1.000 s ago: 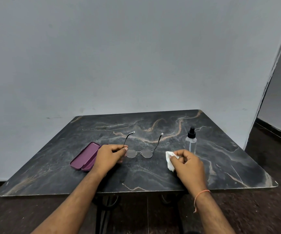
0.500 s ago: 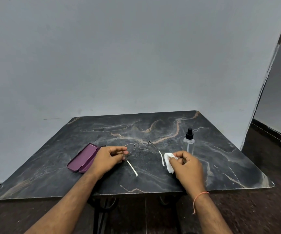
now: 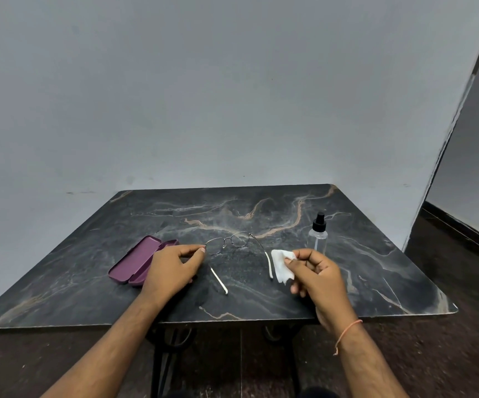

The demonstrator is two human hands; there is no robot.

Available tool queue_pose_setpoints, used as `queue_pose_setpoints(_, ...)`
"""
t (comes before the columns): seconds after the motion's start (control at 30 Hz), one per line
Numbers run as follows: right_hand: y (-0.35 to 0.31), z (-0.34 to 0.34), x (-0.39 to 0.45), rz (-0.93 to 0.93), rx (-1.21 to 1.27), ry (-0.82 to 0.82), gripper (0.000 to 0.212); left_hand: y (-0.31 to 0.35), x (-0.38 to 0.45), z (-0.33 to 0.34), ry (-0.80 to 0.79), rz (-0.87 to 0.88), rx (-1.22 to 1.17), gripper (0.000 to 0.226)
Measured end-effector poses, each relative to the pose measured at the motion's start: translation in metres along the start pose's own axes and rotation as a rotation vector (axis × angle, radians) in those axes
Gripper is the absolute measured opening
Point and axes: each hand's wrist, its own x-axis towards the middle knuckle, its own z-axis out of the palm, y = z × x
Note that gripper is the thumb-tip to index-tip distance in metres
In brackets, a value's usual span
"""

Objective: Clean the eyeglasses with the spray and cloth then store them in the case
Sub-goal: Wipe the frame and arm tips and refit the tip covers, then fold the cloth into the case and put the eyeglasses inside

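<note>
Thin-framed eyeglasses [image 3: 229, 242] are held just above the dark marble table [image 3: 376, 268], lenses away from me and white-tipped arms pointing toward me. My left hand [image 3: 172, 268] pinches the frame at its left hinge. My right hand [image 3: 316, 271] pinches a small white cloth [image 3: 280, 265] beside the right arm of the glasses. A clear spray bottle [image 3: 318, 235] with a black pump stands upright just behind my right hand. An open purple case [image 3: 136, 259] lies left of my left hand, partly hidden by it.
The table stands against a plain grey wall [image 3: 232, 96]. Its front edge runs just under my wrists, with black metal legs [image 3: 169, 340] below. Dark floor lies to the right, beyond the table's corner.
The glasses were turned round: a second ago the lenses faced me, now the arms point at me. My right hand has lifted the cloth slightly and shifted right.
</note>
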Motion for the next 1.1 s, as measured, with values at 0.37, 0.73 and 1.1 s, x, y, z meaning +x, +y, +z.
queue_pose_setpoints(0.37,-0.009,0.065,-0.007,0.181,0.325,-0.330,0.032,0.004,-0.037,0.005,0.013,0.702,-0.007,0.037)
queue_pose_setpoints(0.73,0.004,0.079,-0.004,0.209,0.288,-0.347,0.024,0.002,-0.034,0.006,0.101,0.689,-0.024,0.020)
queue_pose_setpoints(1.1,0.015,0.097,-0.007,0.047,-0.100,-0.240,0.033,0.001,-0.024,-0.001,-0.077,0.184,-0.497,0.004)
